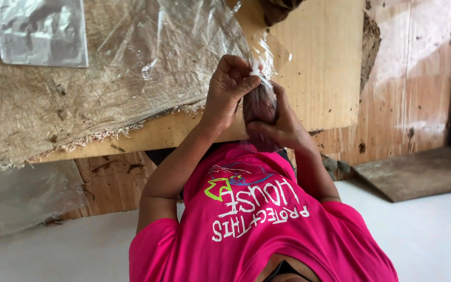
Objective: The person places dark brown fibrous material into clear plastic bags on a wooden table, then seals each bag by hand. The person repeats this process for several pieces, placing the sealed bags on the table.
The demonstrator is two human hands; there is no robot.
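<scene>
Clear plastic bag (261,107) with dark reddish-brown contents sits between both hands, held upright over the worktop's (309,68) near edge, just above the pink shirt (257,219). View looks upside down: the shirt fills the frame at 6 o'clock, arms run up from it toward centre. Which hand is the person's left or right, cannot tell for sure from this flipped view; going by the arms, left hand (228,89) at 9 o'clock of the bag, fingers curled, thumb and fingertips pinching the bag's twisted top. Right hand (280,122) at 3 o'clock of the bag, wrapped round its lower body, thumb pressed across the front. Pale floor (53,245) on both sides of the shirt. Flat brown slab (418,172) lies on the floor at 3 o'clock. Further out, coarse woven sacking (53,104) covers the worktop at 10 o'clock, with a loose clear plastic sheet (157,47) over it. Small empty clear bag (40,31) lies flat at 11 o'clock, well apart from the hands.
</scene>
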